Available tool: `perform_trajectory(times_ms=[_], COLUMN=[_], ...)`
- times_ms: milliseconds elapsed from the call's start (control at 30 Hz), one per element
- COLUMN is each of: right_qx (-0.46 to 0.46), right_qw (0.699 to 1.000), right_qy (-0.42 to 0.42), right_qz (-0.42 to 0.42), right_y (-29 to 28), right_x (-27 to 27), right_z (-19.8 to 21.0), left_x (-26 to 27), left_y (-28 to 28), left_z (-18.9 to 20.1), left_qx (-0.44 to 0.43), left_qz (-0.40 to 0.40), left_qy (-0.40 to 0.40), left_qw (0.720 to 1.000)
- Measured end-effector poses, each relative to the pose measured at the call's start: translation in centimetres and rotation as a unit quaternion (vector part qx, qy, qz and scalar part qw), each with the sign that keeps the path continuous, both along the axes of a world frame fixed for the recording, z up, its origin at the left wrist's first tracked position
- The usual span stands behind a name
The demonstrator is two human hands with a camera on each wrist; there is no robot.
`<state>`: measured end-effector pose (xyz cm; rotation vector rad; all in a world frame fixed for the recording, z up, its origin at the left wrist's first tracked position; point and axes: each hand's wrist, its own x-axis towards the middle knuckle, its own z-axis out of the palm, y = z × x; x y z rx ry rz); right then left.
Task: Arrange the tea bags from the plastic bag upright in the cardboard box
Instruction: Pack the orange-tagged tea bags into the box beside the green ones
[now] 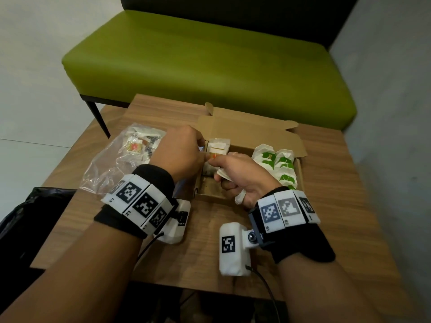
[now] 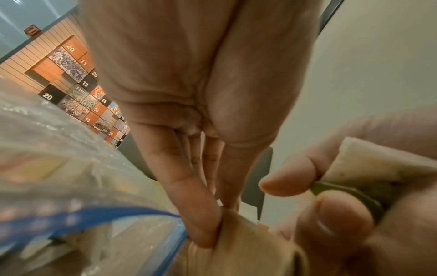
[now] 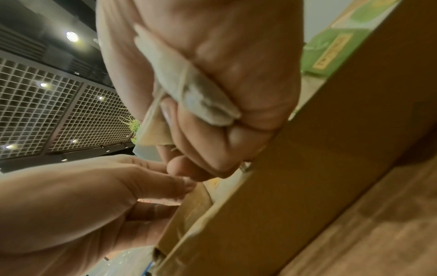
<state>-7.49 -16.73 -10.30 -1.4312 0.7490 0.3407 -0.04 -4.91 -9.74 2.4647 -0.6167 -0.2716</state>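
My table (image 1: pixel 326 183) is matt wood grain; the box (image 1: pixel 245 127) plain brown cardboard; the bag (image 1: pixel 109 164) clear crinkly plastic; the bench (image 1: pixel 210 54) smooth green vinyl.

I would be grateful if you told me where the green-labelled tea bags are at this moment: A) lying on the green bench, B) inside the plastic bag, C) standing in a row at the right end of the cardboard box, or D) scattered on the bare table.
C: the head view shows the green-labelled tea bags standing in a row inside the right end of the cardboard box, far from the plastic bag.
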Motion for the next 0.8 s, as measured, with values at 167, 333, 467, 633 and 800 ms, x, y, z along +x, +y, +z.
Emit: perform_trajectory(times_ms=[167,333,467,633,800], right_qx=[-0.004,0.075,0.101,0.175,0.102], right_qw=[0.994,0.972,0.96,0.934,0.959], right_qy=[-0.055,-0.134,-0.204,-0.271,-0.227], right_qz=[-0.096,-0.178,-0.162,-0.152,-0.134], right_y=[-0.8,-1.0,-1.1,-1.2,-1.6], right_x=[-1.4,-3.3,-3.7,-4.2,-4.5], right_z=[0.0,0.8,1.9,3.3,2.7], left_x=[0.2,-0.4,-2.8,-4.6,-3.9], left_y=[0.1,-0.3,-1.0,-1.6,-1.4], left_z=[-0.4,0.3,4.0,5.8,5.2], left_qx=[-0.005,0.006,-0.107,-0.145,-0.18], left_qz=[0.023,0.021,-0.048,-0.136,-0.102], left_qy=[0.021,-0.029,0.035,0.181,0.19], left_qw=[1.0,0.999,0.993,0.963,0.96])
